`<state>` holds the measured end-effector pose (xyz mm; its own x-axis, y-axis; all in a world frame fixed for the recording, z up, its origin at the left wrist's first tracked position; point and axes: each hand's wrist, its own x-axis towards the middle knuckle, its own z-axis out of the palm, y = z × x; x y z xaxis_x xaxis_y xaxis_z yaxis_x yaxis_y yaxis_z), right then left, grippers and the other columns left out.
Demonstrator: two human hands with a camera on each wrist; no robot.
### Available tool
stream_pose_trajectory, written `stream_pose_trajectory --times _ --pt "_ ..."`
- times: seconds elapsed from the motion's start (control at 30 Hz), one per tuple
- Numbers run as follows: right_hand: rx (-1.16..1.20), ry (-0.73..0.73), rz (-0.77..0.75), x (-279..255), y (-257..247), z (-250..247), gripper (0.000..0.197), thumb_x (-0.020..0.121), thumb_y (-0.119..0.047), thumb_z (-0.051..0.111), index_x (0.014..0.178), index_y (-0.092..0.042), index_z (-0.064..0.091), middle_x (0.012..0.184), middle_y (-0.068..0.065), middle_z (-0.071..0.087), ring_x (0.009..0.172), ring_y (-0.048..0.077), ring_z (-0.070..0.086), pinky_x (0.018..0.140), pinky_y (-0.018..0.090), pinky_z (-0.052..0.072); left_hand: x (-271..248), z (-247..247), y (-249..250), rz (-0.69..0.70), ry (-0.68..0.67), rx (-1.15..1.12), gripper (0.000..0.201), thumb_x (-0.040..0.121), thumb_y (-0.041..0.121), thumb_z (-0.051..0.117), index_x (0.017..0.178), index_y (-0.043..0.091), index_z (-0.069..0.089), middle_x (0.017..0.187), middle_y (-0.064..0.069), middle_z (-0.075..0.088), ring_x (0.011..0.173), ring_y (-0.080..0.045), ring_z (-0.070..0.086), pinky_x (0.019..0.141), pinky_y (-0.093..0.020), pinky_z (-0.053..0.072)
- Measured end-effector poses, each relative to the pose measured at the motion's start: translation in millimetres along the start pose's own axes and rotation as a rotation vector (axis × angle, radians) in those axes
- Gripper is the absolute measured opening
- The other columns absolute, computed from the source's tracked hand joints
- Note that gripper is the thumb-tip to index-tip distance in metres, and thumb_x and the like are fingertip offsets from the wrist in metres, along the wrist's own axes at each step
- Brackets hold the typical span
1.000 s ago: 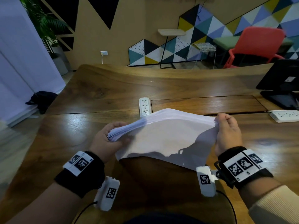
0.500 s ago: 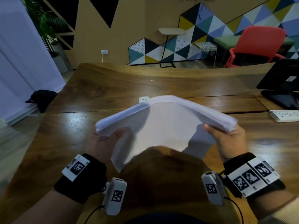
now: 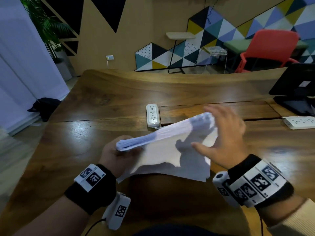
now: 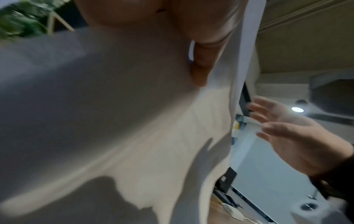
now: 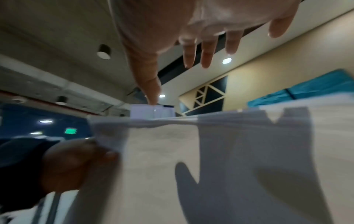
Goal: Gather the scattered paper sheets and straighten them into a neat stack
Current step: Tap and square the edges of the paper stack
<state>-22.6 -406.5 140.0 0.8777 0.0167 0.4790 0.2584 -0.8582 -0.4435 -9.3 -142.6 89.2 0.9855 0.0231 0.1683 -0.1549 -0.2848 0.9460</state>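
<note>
- Left hand (image 3: 117, 155) pinches the paper stack (image 3: 170, 150) upright on the bench (image 3: 102, 103).
- Right hand (image 3: 223, 138), fingers spread, holds nothing.
- Step: squaring edges; next, likely tap the top level.

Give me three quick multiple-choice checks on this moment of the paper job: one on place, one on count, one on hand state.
1. Where is the paper stack?
A. Flat on the floor
B. Lifted over the near part of the wooden table
C. On the red chair

2. How many white power strips lie on the table?
A. None
B. Two
C. Four

3. What is the right hand doing?
A. Fingers spread, not gripping the stack
B. Clenched round a pen
C. Out of view

Answers:
1 B: the head view shows the sheets raised and sagging above the tabletop.
2 B: one strip lies mid-table, another at the right edge.
3 A: its fingers are spread beside the stack's right end, while the left hand grips the left end.
</note>
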Motion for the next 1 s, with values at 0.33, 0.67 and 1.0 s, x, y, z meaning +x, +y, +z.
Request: stream_pose_trajectory --times 0.33,0.67,1.0 --pt "0.146 -0.2 -0.285 17 -33 12 0.018 0.073 -0.017 0.046 0.071 -0.025 0.061 0.063 -0.007 0.063 0.058 0.017 0.061 0.054 0.019 0.038 4 5 40 0.317 -0.147 0.112 0.019 0.066 0.035 0.061 0.082 0.026 0.067 0.068 0.04 0.063 0.066 0.013 0.06 0.06 -0.002 0.042" --pt "1.108 -0.047 0.199 28 -15 -21 0.021 0.065 -0.015 0.074 0.085 -0.016 0.066 0.074 -0.009 0.073 0.074 0.005 0.064 0.068 0.02 0.051 25 -24 43 -0.083 -0.061 -0.606 0.039 0.054 0.011 0.078 0.091 0.007 0.067 0.075 -0.001 0.076 0.072 -0.022 0.067 0.066 -0.03 0.057" --pt "0.983 0.264 0.265 7 -35 -5 0.036 0.08 -0.012 0.063 0.113 -0.023 0.051 0.109 0.004 0.062 0.101 0.014 0.062 0.082 0.026 0.052 3 13 72 0.184 0.094 -0.17 0.029 0.081 0.008 0.052 0.109 0.005 0.055 0.09 0.002 0.067 0.077 0.001 0.067 0.061 -0.01 0.051"
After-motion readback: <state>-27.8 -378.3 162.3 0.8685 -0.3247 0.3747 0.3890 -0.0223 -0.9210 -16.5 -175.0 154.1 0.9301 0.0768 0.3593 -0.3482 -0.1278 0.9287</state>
